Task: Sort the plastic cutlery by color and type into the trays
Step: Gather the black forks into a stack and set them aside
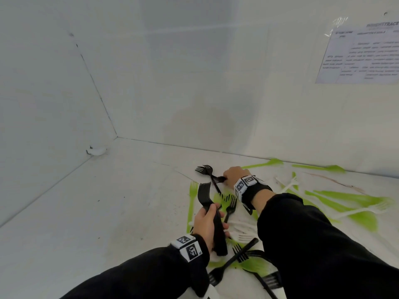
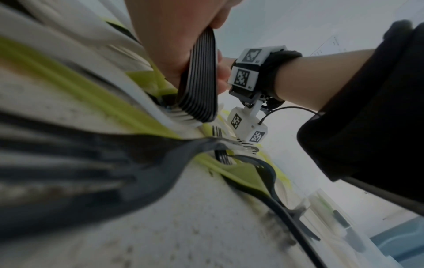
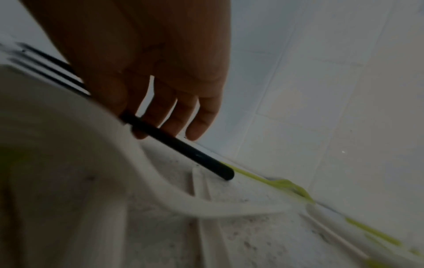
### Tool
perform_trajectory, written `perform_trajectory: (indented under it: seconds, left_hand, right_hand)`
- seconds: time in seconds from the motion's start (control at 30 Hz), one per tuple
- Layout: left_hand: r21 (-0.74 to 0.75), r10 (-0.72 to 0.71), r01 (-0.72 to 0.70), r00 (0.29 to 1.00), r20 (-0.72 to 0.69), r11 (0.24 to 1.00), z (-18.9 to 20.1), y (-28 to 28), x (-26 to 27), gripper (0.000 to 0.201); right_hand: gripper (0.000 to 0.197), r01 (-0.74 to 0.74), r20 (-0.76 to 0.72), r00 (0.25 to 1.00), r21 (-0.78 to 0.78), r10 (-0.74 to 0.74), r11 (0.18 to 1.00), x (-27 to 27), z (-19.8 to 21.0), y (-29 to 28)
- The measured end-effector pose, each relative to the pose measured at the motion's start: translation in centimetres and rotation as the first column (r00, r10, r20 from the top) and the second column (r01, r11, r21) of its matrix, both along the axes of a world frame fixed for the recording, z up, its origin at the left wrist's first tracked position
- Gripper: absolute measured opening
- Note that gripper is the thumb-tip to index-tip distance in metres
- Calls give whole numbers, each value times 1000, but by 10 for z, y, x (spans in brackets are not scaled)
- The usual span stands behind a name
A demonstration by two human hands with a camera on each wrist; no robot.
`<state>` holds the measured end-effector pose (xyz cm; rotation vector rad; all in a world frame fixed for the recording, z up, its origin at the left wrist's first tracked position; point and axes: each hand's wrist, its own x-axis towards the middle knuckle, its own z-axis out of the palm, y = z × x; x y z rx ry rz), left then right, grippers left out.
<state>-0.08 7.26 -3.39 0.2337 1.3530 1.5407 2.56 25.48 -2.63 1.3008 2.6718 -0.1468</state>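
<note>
My left hand [image 1: 207, 221] grips a nested stack of black forks [image 1: 212, 214] by the handles, tines pointing up and away. The left wrist view shows the stacked handle ends [image 2: 201, 81] sticking out below the left hand [image 2: 174, 39]. Farther back, my right hand [image 1: 226, 176] pinches the handle of a black fork [image 1: 205, 169] lying on the white table. In the right wrist view the fingertips [image 3: 146, 125] sit on that black handle [image 3: 183, 148], with the tines at the upper left. Two black fork heads overlap there.
Green forks [image 1: 192, 190], green knives [image 1: 319, 168], white forks [image 1: 289, 184] and more black forks [image 1: 232, 205] lie scattered across the table [image 1: 108, 201] around and under my arms. White walls close the left and back. A printed sheet [image 1: 362, 55] hangs at the upper right.
</note>
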Motion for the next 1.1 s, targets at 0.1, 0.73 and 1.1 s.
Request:
perform_trajectory:
  seconds: [0.1, 0.73, 1.1]
  left_hand:
    - [-4, 3, -3, 1000, -3, 1000, -1, 0, -1, 18]
    - [-11, 4, -4, 1000, -24, 1000, -1, 1, 0, 17]
    - [7, 44, -44, 998, 49, 999, -3, 3, -2, 15]
  right_hand:
    - [34, 97, -263, 958, -73, -113, 993, -6, 5, 4]
    - [37, 243, -292, 895, -317, -338, 917, -28, 3, 6]
    - [24, 89, -274, 946, -296, -174, 951, -21, 13, -1]
